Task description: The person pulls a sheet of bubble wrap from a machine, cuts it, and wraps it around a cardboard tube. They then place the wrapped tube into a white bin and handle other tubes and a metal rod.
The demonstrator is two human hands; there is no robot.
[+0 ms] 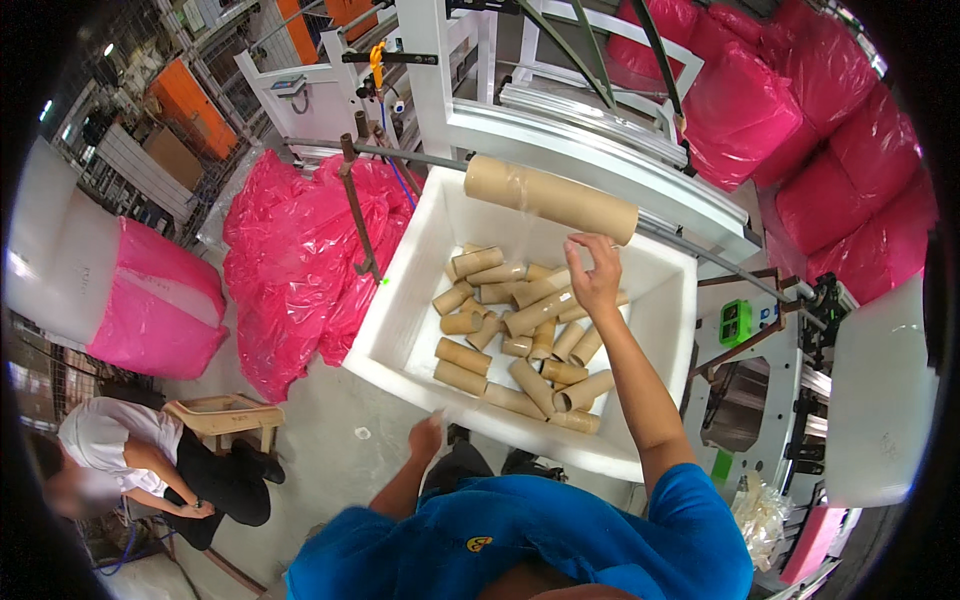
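A wide brown cardboard tube (560,200) sits on a grey metal bar (430,157) above a white foam box (380,330); a strip of clear tape seems to cross it. My right hand (597,272) is just below the tube's right part, its fingers bent but apart, with nothing seen in them; whether the fingertips touch the tube is unclear. Inside the box lie several short cardboard cores (540,312), loosely heaped. My left hand (426,436) is low beside the box's near edge, fingers curled together; what they hold, if anything, is too small to make out.
Pink plastic film (300,250) is piled left of the box, near a pink-and-white wrapped roll (160,300). A person (150,450) sits at lower left by a wooden stool (225,415). White machine frames (600,130) stand behind; pink bundles (740,110) fill the far right.
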